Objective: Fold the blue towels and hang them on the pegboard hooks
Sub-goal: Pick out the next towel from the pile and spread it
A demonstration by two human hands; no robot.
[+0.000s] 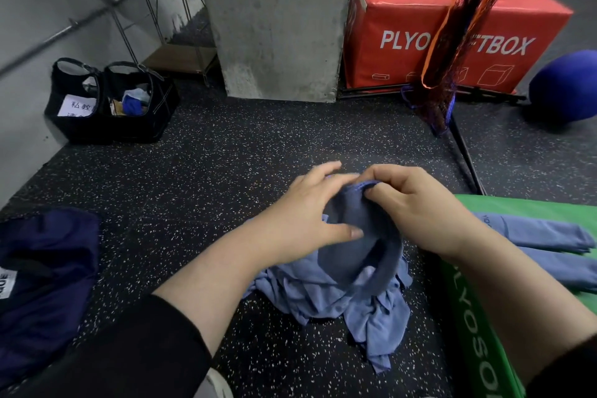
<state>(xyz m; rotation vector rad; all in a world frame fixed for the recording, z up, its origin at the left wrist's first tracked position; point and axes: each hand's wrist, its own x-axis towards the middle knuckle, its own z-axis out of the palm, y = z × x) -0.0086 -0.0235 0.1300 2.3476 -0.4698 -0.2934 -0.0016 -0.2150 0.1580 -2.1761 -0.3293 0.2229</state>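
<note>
A crumpled heap of blue towels (361, 297) lies on the black speckled floor in front of me. I lift one blue towel (355, 236) out of the heap. My right hand (420, 207) pinches its stitched top edge between thumb and curled fingers. My left hand (307, 220) touches the same towel from the left, fingers stretched along the cloth and thumb pressed on its front. Two folded blue towels (549, 245) lie on a green plyo box (478, 317) at the right. No pegboard or hooks are in view.
A dark navy bag (42, 275) sits at the left. Two black baskets (109, 100) stand by the wall, beside a wire shelf (168, 19). A concrete pillar (277, 19), a red plyo box (436, 29), a hanging net (452, 42) and a blue ball (568, 84) stand behind.
</note>
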